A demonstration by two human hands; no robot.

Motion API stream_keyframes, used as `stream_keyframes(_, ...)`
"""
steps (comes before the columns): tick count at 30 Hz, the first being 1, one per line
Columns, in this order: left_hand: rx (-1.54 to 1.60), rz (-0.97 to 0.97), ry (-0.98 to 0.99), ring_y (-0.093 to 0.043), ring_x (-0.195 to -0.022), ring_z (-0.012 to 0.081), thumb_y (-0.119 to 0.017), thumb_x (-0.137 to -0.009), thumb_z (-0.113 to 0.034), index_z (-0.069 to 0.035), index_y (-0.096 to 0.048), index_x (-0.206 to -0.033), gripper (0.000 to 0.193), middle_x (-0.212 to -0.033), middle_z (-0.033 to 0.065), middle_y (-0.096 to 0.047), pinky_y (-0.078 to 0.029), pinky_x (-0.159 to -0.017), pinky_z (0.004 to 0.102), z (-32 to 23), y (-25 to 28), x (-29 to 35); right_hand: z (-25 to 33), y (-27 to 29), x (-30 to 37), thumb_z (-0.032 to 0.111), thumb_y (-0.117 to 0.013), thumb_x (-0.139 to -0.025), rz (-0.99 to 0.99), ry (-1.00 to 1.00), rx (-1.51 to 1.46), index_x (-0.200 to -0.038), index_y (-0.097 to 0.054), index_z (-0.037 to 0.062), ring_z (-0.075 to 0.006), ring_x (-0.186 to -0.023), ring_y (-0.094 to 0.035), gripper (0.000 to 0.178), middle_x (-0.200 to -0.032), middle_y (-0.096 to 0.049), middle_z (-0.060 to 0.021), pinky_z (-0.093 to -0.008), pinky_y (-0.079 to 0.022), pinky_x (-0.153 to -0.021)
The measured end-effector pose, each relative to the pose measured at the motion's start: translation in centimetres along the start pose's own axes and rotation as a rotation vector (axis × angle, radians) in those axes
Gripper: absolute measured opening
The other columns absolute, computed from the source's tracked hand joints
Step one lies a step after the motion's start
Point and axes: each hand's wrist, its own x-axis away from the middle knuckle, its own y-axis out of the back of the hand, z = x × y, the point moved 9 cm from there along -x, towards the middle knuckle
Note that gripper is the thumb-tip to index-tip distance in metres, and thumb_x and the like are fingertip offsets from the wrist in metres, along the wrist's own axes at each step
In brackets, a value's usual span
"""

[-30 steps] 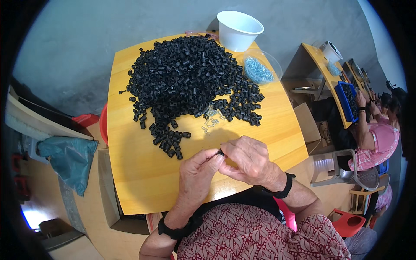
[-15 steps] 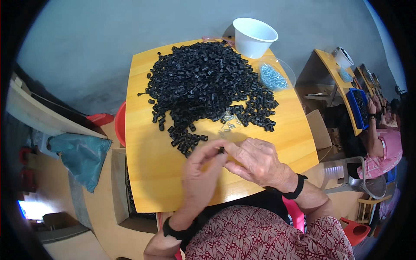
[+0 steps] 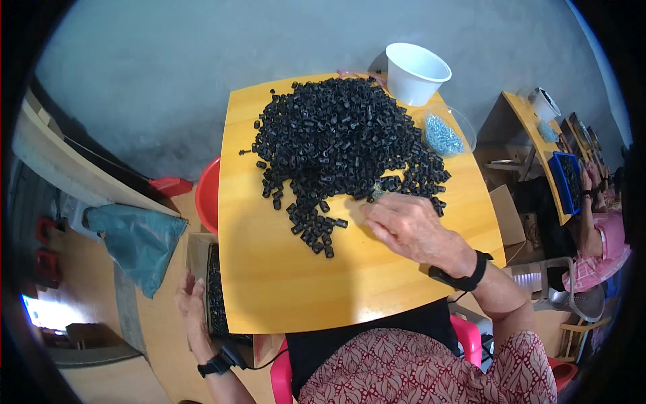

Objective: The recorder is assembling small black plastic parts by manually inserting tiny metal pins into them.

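My left hand (image 3: 192, 300) is off the table's left side, at the edge of a cardboard box (image 3: 195, 252) filled with small black parts. Its fingers are open and apart, and I see nothing in them. On the table, my right hand (image 3: 416, 227) reaches to a little cluster of small metal screws (image 3: 385, 186) at the front of a big heap of short black tubular plastic parts (image 3: 330, 135). Its fingers are bent down and drawn together; whatever is between the fingertips is hidden. A smaller group of the black parts (image 3: 315, 232) lies left of this hand.
A white bucket (image 3: 414, 84) and a clear dish of silvery screws (image 3: 443, 137) stand at the table's (image 3: 296, 296) far right. A red basin (image 3: 208, 195) and a teal bag (image 3: 134, 239) are left. At right, another person in pink works by a blue tray (image 3: 564, 182).
My hands were together around a small black part over the table. The left has gone down left to the box, and the right has moved away to the screws.
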Motion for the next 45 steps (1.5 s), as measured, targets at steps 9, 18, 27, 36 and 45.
stream_keyframes(9, 0.268, 0.213, -0.207, -0.062, -0.101, 0.012, -0.059, -0.097, -0.002, 0.002, -0.065, -0.118, 0.022, -0.109, 0.0064, -0.069, -0.048, -0.093, 0.026, -12.3, -7.4, 5.4, -0.5, -6.1, -1.2, 0.014, -0.066, -0.086, 0.163, -0.071, 0.043, -0.098, -0.062, 0.0019, -0.0314, -0.085, -0.066, 0.017, -0.09, -0.062, -0.0123, -0.0411, -0.056, -0.072)
stream_keyframes(18, 0.303, 0.757, -0.024, -0.063, -0.095, 0.0095, -0.066, -0.095, -0.006, -0.001, -0.065, -0.119, 0.025, -0.105, 0.0044, -0.068, -0.05, -0.086, 0.024, -14.7, -19.5, 12.3, 4.0, -1.8, -0.4, 0.007, -0.065, -0.084, 0.055, 0.047, -0.14, -0.087, -0.056, 0.0027, -0.0302, -0.078, -0.062, 0.011, -0.083, -0.055, -0.0117, -0.0418, -0.052, -0.068)
stream_keyframes(27, 0.467, 0.999, 0.136, -0.063, -0.1, 0.0112, -0.068, -0.093, -0.004, 0.001, -0.062, -0.119, 0.027, -0.108, 0.006, -0.068, -0.051, -0.089, 0.0242, -13.1, -25.1, 16.1, 4.9, -1.1, 1.9, 0.004, -0.075, -0.078, 0.174, 0.131, -0.147, -0.096, -0.066, 0.0005, -0.0281, -0.08, -0.065, 0.021, -0.09, -0.063, -0.0112, -0.038, -0.055, -0.071)
stream_keyframes(36, 0.726, 0.872, 0.381, -0.063, -0.095, 0.0095, -0.066, -0.093, -0.003, -0.004, -0.06, -0.122, 0.03, -0.107, 0.0033, -0.066, -0.052, -0.085, 0.0228, -14.0, -26.9, 16.8, 1.1, 0.9, 3.3, 0.007, -0.078, -0.078, -0.184, -0.21, -0.391, -0.099, -0.066, 0.0017, -0.0296, -0.082, -0.066, 0.025, -0.09, -0.065, -0.0113, -0.0388, -0.055, -0.072)
stream_keyframes(45, 0.644, 0.957, 0.392, -0.063, -0.101, 0.0117, -0.069, -0.091, -0.002, 0.0, -0.062, -0.119, 0.029, -0.112, 0.0066, -0.067, -0.052, -0.089, 0.0243, -12.9, -27.8, 18.3, 2.4, 0.8, 5.1, 0.009, -0.076, -0.079, -0.136, -0.038, -0.151, -0.105, -0.065, 0.0021, -0.0263, -0.087, -0.062, 0.029, -0.095, -0.061, -0.0089, -0.035, -0.049, -0.077)
